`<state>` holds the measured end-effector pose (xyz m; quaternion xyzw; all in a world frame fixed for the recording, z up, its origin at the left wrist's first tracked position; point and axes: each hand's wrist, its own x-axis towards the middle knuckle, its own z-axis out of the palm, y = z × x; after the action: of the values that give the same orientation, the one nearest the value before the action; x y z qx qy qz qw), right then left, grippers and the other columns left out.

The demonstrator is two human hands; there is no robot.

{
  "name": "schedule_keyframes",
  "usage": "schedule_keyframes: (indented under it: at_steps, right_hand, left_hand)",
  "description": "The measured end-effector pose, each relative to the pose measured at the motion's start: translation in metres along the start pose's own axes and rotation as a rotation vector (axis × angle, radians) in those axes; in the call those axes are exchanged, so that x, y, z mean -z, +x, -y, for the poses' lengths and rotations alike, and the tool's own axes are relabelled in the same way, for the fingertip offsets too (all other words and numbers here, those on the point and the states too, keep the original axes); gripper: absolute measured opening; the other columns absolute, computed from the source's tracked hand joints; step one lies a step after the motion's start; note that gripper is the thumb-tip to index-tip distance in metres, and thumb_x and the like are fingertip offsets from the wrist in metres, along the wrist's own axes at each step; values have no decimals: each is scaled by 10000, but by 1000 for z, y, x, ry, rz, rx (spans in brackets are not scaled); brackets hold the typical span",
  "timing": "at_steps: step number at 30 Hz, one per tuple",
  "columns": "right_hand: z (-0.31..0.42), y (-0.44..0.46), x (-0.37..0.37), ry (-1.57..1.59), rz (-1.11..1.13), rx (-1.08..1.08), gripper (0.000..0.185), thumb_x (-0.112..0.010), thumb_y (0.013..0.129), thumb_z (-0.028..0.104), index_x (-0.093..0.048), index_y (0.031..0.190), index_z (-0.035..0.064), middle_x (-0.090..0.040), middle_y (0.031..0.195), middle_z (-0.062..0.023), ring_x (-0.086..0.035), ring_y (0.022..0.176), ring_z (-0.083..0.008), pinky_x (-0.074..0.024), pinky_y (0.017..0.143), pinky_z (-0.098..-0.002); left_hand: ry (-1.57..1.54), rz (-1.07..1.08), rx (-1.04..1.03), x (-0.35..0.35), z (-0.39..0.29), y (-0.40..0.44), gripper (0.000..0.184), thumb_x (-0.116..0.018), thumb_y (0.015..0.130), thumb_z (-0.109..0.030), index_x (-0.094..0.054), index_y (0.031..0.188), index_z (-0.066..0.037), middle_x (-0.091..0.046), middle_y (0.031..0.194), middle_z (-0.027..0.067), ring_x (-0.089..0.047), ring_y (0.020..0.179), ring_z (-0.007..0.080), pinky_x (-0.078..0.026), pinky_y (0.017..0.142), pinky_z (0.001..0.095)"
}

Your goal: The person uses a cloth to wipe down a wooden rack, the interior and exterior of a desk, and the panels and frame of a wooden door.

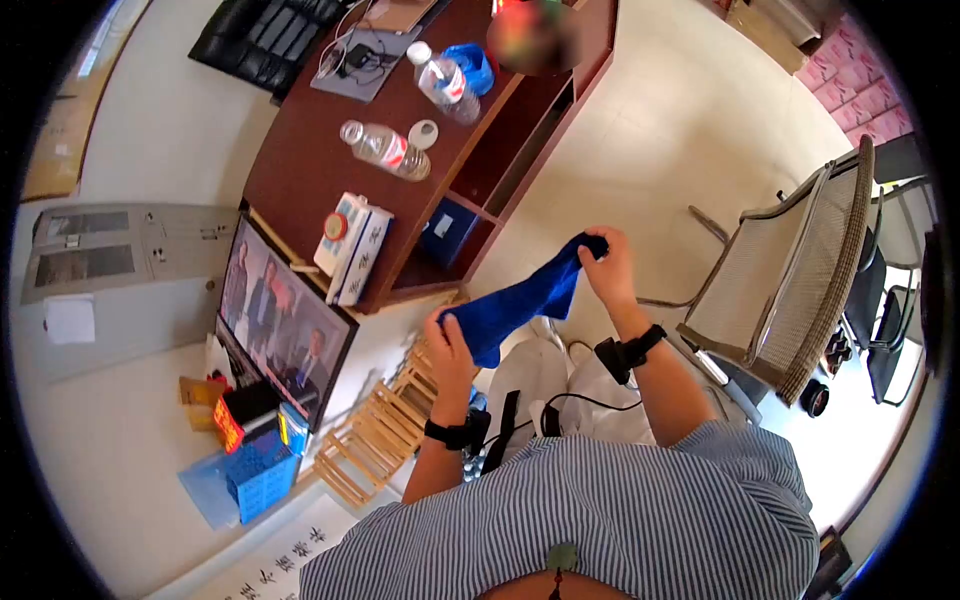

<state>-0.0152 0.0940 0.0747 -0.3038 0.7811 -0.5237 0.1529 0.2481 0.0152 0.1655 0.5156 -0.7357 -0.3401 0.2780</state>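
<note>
A blue cloth (525, 302) hangs stretched between my two hands, above my lap. My left hand (449, 352) pinches its lower left end, with the thumb over the fabric. At the upper right end, my right hand (609, 266) grips a corner between thumb and fingers. The cloth sags a little in the middle, and one flap droops below the right part. Each wrist wears a black band, and a black cable runs between them across the light trousers.
A dark red desk (300, 150) holds two plastic bottles (385, 150), a blue item (470, 68) and a white box (352, 245). A mesh chair (775, 280) stands right. A screen (280, 315), a wooden rack (370, 445) and a blue basket (262, 475) are left.
</note>
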Motion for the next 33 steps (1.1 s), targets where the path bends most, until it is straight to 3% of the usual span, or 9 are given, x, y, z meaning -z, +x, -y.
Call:
schedule_keyframes:
  at_steps: [3,7,10,12,13,18,25,29,33]
  right_hand:
    - [-7,14,-18,-146,-44,-179,492,-723,734,123,-548,1190,62,-586,1109,-214,-507,1150,-409,-410,1010,-432]
    - [-21,43,-36,-262,431,-673,698,-690,802,409,-442,1357,66,-422,1379,-281,-364,1328,-420,-370,1050,-482]
    - [-19,54,-57,357,466,-1101,805,-578,830,630,-453,1342,22,-503,1332,-210,-479,1236,-354,-414,996,-476]
    - [-28,52,-68,840,492,-1051,706,-508,860,665,-567,1203,51,-636,1168,-146,-625,1029,-271,-500,880,-445]
    - [-24,62,-73,1171,637,-1101,569,-492,885,638,-631,1056,113,-689,982,-130,-670,869,-236,-545,767,-409]
    - [-8,97,-70,1501,487,-1068,514,-457,950,545,-615,1144,95,-681,941,-99,-649,810,-202,-544,749,-353]
    - [-90,191,-85,1591,-313,-941,307,-486,946,241,-536,1197,72,-650,985,-112,-631,777,-249,-544,704,-401]
    - [-114,249,-55,1533,-252,-928,400,-480,937,146,-458,1335,116,-637,1013,-110,-631,810,-245,-549,709,-400]
    - [-139,302,-32,1493,-232,-941,462,-434,940,44,-419,1395,120,-633,1055,-101,-632,857,-241,-549,736,-407]
  left_hand:
    - [-112,131,-54,-24,-25,35,268,-457,1009,-215,-531,1135,9,-585,1037,170,-569,947,282,-440,869,360]
    - [-243,420,-118,-49,-81,90,253,-459,1007,-206,-530,1144,-5,-612,1062,186,-610,955,302,-467,852,366]
    - [-285,593,-254,-71,-106,121,241,-465,1001,-182,-530,1146,-1,-622,1072,194,-623,970,303,-480,849,354]
    - [-328,661,-343,-84,-117,137,230,-473,995,-155,-529,1146,8,-617,1080,186,-608,981,270,-470,867,345]
    - [-360,698,-361,-87,-124,143,222,-481,991,-141,-530,1144,11,-617,1083,183,-607,986,269,-469,872,345]
    - [-407,751,-331,-101,-140,172,196,-483,982,-110,-539,1136,-2,-613,1053,159,-597,947,211,-472,842,317]
    - [-247,737,3,-141,-144,220,208,-452,993,-112,-519,1167,-19,-563,988,73,-519,879,111,-444,798,273]
    - [29,716,199,-197,-106,243,413,-609,932,-275,-467,1246,-47,-547,942,79,-528,838,145,-447,781,294]
    - [424,713,-123,-259,-64,257,664,-703,838,-381,-429,1354,-67,-620,1039,158,-621,951,306,-490,837,360]
